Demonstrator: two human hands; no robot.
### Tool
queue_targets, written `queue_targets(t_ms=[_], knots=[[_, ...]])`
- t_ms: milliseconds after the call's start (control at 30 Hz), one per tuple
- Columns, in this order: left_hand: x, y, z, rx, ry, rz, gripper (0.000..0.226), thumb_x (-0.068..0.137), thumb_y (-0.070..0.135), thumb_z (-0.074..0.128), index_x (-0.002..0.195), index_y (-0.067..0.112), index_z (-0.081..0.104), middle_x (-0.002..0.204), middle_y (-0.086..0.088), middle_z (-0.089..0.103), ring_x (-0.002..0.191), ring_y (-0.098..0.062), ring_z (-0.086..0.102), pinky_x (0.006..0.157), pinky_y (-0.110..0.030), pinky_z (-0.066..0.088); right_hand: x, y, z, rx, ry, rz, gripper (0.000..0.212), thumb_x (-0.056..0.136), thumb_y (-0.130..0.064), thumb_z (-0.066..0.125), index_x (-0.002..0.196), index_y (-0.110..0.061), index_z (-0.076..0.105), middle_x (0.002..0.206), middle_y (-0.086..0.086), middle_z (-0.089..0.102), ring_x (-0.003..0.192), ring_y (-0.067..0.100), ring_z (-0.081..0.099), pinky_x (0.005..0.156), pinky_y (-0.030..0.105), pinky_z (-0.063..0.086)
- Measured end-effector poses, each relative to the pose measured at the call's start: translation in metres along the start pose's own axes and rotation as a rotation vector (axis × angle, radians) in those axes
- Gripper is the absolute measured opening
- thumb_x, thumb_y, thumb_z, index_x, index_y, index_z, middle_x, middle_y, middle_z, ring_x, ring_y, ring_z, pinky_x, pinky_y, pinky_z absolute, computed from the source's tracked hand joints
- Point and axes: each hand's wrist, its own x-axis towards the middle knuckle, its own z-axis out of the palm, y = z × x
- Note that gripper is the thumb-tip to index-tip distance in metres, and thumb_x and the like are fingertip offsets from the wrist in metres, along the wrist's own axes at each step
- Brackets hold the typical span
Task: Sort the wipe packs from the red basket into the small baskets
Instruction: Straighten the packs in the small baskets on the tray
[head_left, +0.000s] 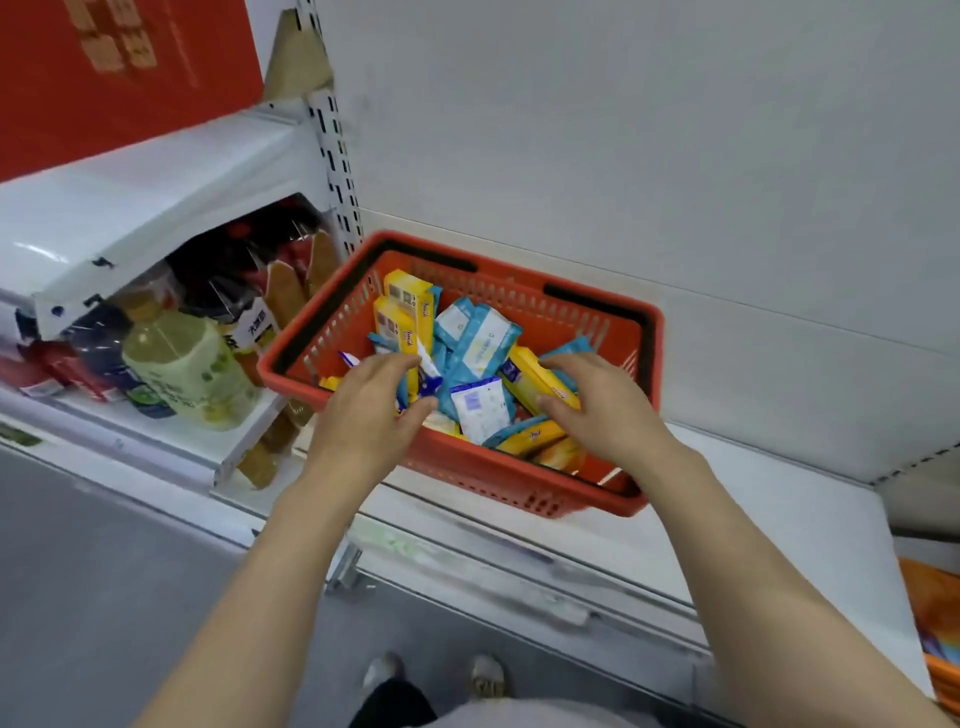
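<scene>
From the head view, a red basket (550, 312) sits on a white shelf (779, 519), turned at an angle to the shelf's front edge. It holds a loose heap of wipe packs: two yellow packs (408, 306) stand upright at the far left, pale blue packs (480, 338) lie tilted in the middle, and a white pack (480, 408) lies near the front.

Both arms reach over the basket's near rim. The left hand (371, 410) has its fingers curled down around a small blue-and-white pack (428, 371). The right hand (605, 402) grips a yellow pack (535, 382), thumb at its near side; the pack's long axis runs from far left to near right.

On the left, a lower shelf carries a pale green bottle (187, 364).
</scene>
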Motion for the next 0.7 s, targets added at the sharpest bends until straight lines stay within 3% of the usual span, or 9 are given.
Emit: queue_targets(t_ms=[200,333,433,533,633,700], knots=[[0.078,-0.028,0.022,-0.001,-0.161,0.076,0.052,0.089,0.038,0.069,0.136,0.023,0.054,0.138,-0.001,0.054,0.128,-0.022,0.047,0.102,-0.035,0.038,0.089,0.014,0.037,-0.062,-0.194,0.276,0.058,0.09,-0.041,0.064,0.14,-0.014,0.049,0.139,0.01,0.056,0.127,0.028,0.052,0.1,0.033,0.042],[0.125,-0.037,0.034,-0.039,-0.327,0.139,0.056,0.089,0.044,0.066,0.139,0.026,0.049,0.143,0.0,0.051,0.131,-0.02,0.044,0.101,-0.034,0.038,0.124,0.023,0.065,-0.113,-0.293,0.468,0.05,0.085,-0.044,0.066,0.122,-0.012,0.057,0.124,0.011,0.063,0.113,0.03,0.06,0.087,0.033,0.048],[0.152,-0.037,0.042,-0.075,-0.411,0.197,0.061,0.089,0.049,0.065,0.142,0.023,0.047,0.144,0.0,0.051,0.131,-0.019,0.046,0.101,-0.034,0.039,0.131,0.031,0.075,-0.151,-0.213,0.475,0.036,0.084,-0.038,0.069,0.107,-0.012,0.062,0.114,0.012,0.067,0.107,0.031,0.062,0.079,0.031,0.046],[0.167,-0.032,0.05,-0.179,-0.494,0.189,0.065,0.087,0.05,0.067,0.142,0.022,0.046,0.143,-0.001,0.053,0.129,-0.017,0.05,0.103,-0.035,0.043,0.124,0.033,0.058,-0.007,-0.032,0.514,0.026,0.084,-0.036,0.072,0.1,-0.016,0.069,0.1,0.008,0.071,0.098,0.03,0.064,0.069,0.03,0.039],[0.177,-0.023,0.057,-0.272,-0.547,0.126,0.074,0.084,0.052,0.069,0.146,0.023,0.04,0.144,-0.002,0.052,0.129,-0.019,0.052,0.104,-0.042,0.045,0.107,0.027,0.029,0.267,0.092,0.498,0.021,0.085,-0.03,0.075,0.099,-0.014,0.071,0.095,0.009,0.072,0.093,0.03,0.066,0.077,0.038,0.05],[0.181,-0.013,0.061,-0.341,-0.586,0.091,0.079,0.082,0.053,0.07,0.147,0.024,0.038,0.14,0.001,0.054,0.126,-0.018,0.053,0.103,-0.043,0.047,0.094,0.016,0.01,0.54,0.082,0.479,0.019,0.088,-0.024,0.074,0.1,-0.01,0.071,0.096,0.016,0.073,0.093,0.035,0.069,0.083,0.049,0.055]])
